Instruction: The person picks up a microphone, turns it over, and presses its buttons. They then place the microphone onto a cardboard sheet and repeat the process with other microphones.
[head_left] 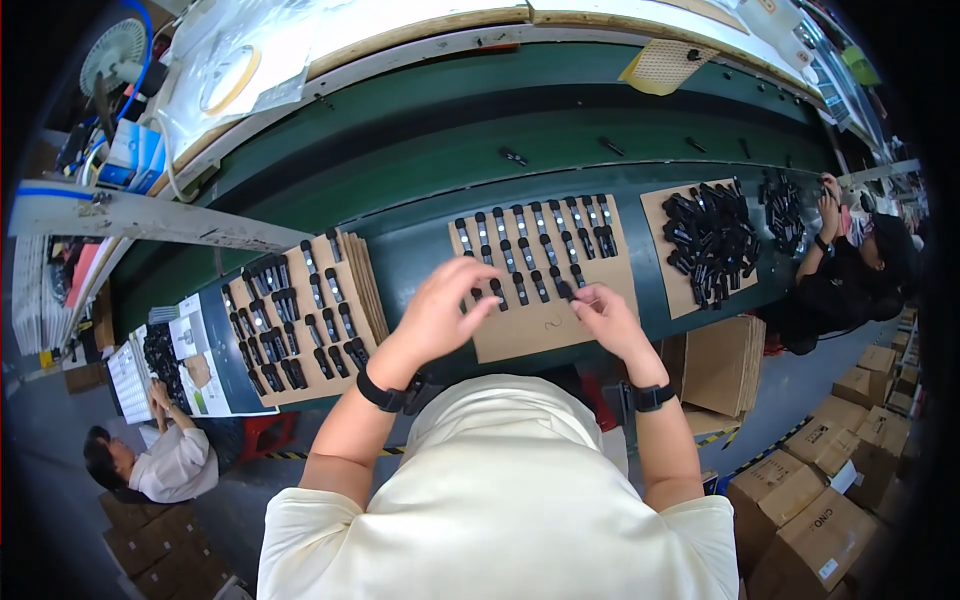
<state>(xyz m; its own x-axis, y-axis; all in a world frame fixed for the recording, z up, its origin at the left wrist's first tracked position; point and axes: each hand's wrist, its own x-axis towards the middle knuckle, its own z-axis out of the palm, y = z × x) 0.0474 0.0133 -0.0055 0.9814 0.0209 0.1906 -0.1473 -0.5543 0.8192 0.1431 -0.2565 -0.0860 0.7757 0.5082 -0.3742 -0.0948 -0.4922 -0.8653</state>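
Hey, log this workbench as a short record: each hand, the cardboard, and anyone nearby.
Left hand: thumb and fingers spread, over the middle cardboard sheet
Right hand: fingertips at a small black device; whether gripped is unclear
Middle sheet: similar devices set out in rows
Left cardboard stack: more devices in rows on top
Right cardboard sheet: loose heap of black devices
People nearby: one at far left, one at far right
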